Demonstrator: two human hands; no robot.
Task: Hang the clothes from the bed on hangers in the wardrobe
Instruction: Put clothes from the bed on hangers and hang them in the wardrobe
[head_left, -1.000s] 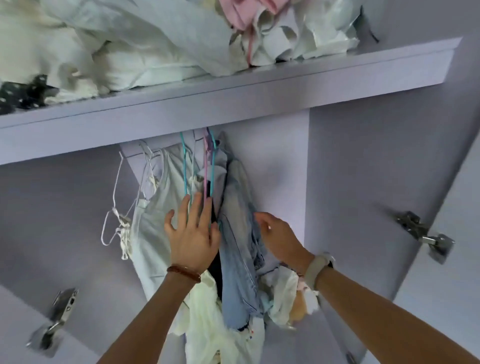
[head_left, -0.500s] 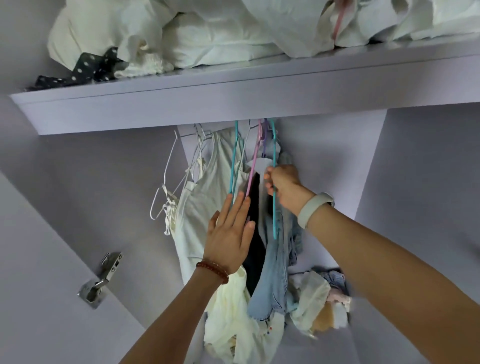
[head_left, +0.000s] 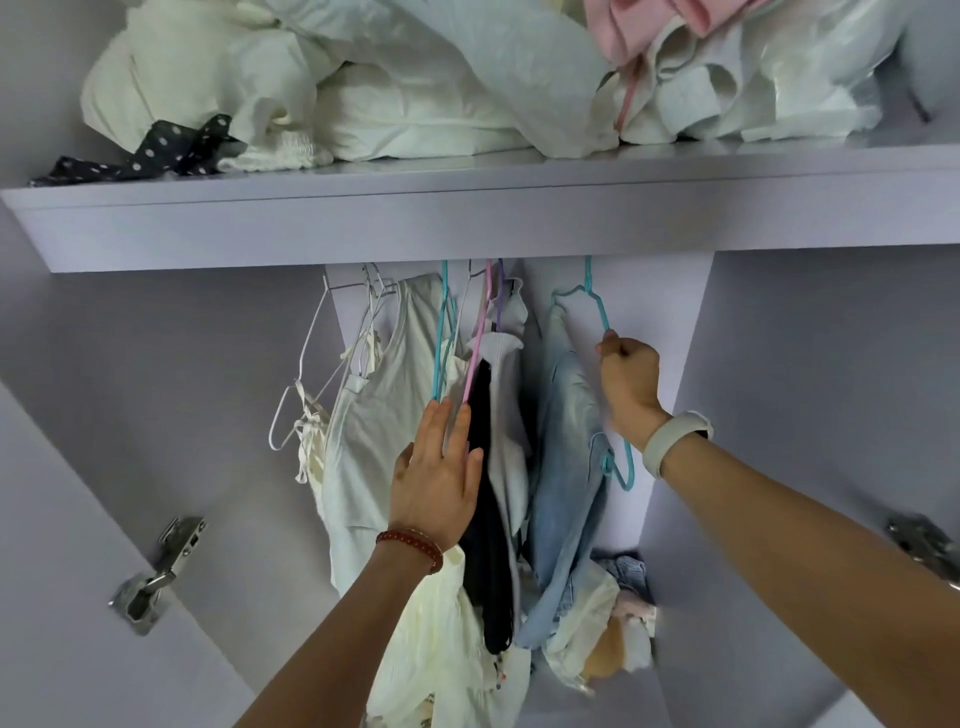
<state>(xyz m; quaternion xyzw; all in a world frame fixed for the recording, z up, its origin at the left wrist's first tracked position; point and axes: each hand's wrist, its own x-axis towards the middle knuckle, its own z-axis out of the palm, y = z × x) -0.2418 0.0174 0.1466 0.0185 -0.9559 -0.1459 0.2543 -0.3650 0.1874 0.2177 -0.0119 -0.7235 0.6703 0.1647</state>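
The right hand (head_left: 626, 382) had its grip curled round the upper arm of the teal hanger (head_left: 602, 314), which hung under the shelf (head_left: 467, 228) with its hook up and its long axis running steeply downward. The pale denim garment (head_left: 569, 457) draped from that hanger, its length falling straight down, just right of the other clothes. The left hand (head_left: 439, 475) lay flat, fingers straight, grip wide and holding nothing, pressing the white dress (head_left: 374, 415) and black garment (head_left: 485, 493) hanging left of the denim
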